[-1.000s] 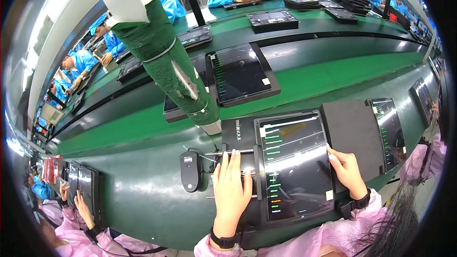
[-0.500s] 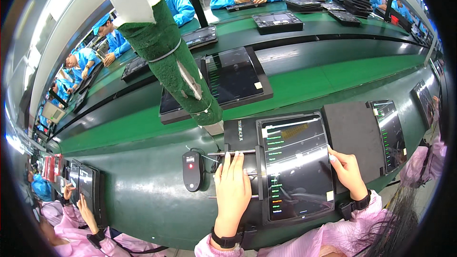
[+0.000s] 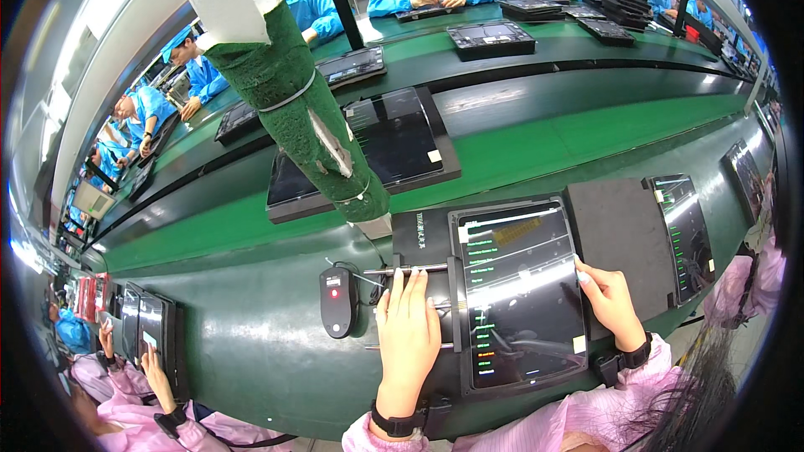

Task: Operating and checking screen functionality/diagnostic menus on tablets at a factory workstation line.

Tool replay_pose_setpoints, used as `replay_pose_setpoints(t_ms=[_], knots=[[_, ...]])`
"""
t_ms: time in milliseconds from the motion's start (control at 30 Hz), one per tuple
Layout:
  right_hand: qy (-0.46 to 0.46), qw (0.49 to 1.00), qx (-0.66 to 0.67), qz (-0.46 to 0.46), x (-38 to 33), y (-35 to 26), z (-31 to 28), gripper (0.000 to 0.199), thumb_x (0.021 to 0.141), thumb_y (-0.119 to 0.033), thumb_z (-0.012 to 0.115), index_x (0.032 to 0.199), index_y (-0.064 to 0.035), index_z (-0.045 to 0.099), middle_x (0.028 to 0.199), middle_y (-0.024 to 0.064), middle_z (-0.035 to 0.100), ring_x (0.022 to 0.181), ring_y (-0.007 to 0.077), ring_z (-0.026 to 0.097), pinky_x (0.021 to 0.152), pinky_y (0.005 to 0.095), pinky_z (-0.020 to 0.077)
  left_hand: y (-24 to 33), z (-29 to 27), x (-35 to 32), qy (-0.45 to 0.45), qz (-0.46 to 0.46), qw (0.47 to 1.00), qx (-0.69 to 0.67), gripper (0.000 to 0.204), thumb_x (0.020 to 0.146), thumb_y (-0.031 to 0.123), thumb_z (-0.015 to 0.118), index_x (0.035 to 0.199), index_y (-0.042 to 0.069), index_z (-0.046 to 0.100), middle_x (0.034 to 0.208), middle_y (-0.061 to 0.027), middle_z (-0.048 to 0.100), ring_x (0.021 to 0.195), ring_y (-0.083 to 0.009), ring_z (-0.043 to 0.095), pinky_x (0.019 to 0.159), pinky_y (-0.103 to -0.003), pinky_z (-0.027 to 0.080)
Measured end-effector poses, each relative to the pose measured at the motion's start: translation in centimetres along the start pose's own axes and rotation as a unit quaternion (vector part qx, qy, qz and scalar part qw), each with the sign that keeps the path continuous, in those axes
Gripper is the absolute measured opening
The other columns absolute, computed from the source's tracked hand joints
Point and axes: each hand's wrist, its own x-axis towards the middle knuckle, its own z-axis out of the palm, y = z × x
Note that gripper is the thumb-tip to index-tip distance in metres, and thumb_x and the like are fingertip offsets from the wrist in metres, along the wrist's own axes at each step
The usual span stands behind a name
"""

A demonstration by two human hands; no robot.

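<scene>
Green workbench [image 3: 251, 343] carries black fixture [image 3: 435, 238]; lit tablet [image 3: 519, 289] sits in it. Your left hand [image 3: 409, 339] flat, fingers extended, left of tablet; right hand [image 3: 610, 301] fingers curled on tablet's right edge. Black mouse [image 3: 337, 301] further left.

So the dark green surface [image 3: 251, 343] has a black fixture [image 3: 435, 234] holding a glossy tablet [image 3: 519, 293] around 5 o'clock, plus a black mouse [image 3: 337, 301] just at its 9 o'clock side.
</scene>
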Motion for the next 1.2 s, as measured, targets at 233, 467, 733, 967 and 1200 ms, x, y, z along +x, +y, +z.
replay_pose_setpoints(t_ms=[233,467,733,967,1200], knots=[[-0.012,1.0,0.004,0.009,-0.1,0.3,-0.2,0.032,0.087,-0.011,0.056,0.116,0.0024,0.057,0.073,0.0129,0.066,0.062,0.0056,0.053,0.06,0.0234,0.0447,0.0,0.1,0.0,0.003,0.005,1.0,0.009,0.036,0.085,0.009,0.052,0.121,0.001,0.05,0.123,-0.013,0.054,0.124,-0.0284,0.043,0.099,-0.044,0.032],[-0.063,0.989,0.133,0.001,0.1,1.6,-1.2,0.054,0.098,-0.044,0.03,0.12,-0.0023,0.057,0.049,-0.0032,0.035,0.046,0.005,0.029,0.045,0.023,0.0264,0.0,0.1,0.0,0.007,0.007,1.0,0.009,0.036,0.085,0.009,0.052,0.12,0.001,0.05,0.122,-0.0129,0.054,0.124,-0.0288,0.042,0.099,-0.044,0.033],[-0.071,0.99,0.109,-0.051,-0.8,-0.9,-1.6,0.078,0.089,-0.065,0.025,0.133,-0.0035,0.042,0.051,-0.0056,0.033,0.045,0.0067,0.029,0.045,0.0226,0.0263,0.1,0.0,0.0,0.0,0.004,1.0,-0.004,0.035,0.086,0.007,0.051,0.12,0.0,0.05,0.122,-0.0145,0.054,0.124,-0.031,0.042,0.099,-0.044,0.031],[0.009,0.97,0.241,0.037,-2.8,-2.7,1.8,0.057,0.099,-0.032,0.029,0.14,0.0061,0.015,0.146,0.0168,0.022,0.136,0.0224,0.02,0.11,0.0319,0.0141,0.2,0.0,0.0,-0.007,0.005,1.0,-0.003,0.036,0.085,0.007,0.052,0.119,-0.001,0.05,0.122,-0.0132,0.054,0.124,-0.0303,0.042,0.099,-0.045,0.032],[-0.047,0.925,0.374,0.046,-3.1,-2.2,-0.7,0.062,0.082,0.004,0.057,0.137,0.0036,0.028,0.132,0.0089,0.044,0.123,0.017,0.04,0.104,0.0301,0.0276,0.6,-0.2,0.1,-0.006,0.018,1.0,-0.005,0.037,0.084,0.006,0.054,0.12,-0.001,0.05,0.123,-0.0152,0.053,0.123,-0.033,0.043,0.099,-0.044,0.031]])
